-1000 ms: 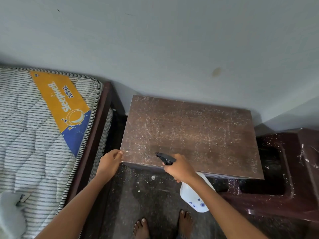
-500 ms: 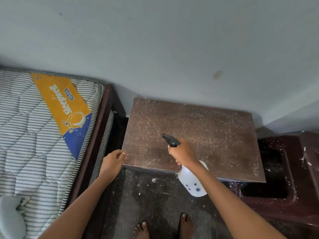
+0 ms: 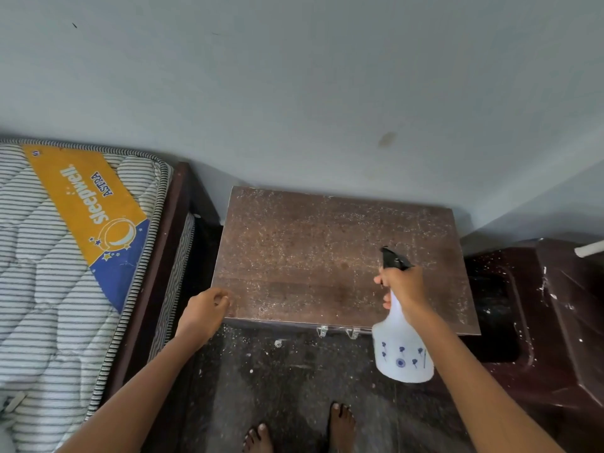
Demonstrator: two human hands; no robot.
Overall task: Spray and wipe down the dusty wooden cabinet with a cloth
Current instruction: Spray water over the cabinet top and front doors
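The right hand grasps the neck of the white spray bottle. Its fingers are wrapped round the trigger under the black nozzle, above the right front of the dusty wooden cabinet. The left hand sits at the cabinet's front-left corner, fingers curled against the surface; I cannot tell whether they clasp the edge. The cabinet stands between a mattress and a maroon plastic seat.
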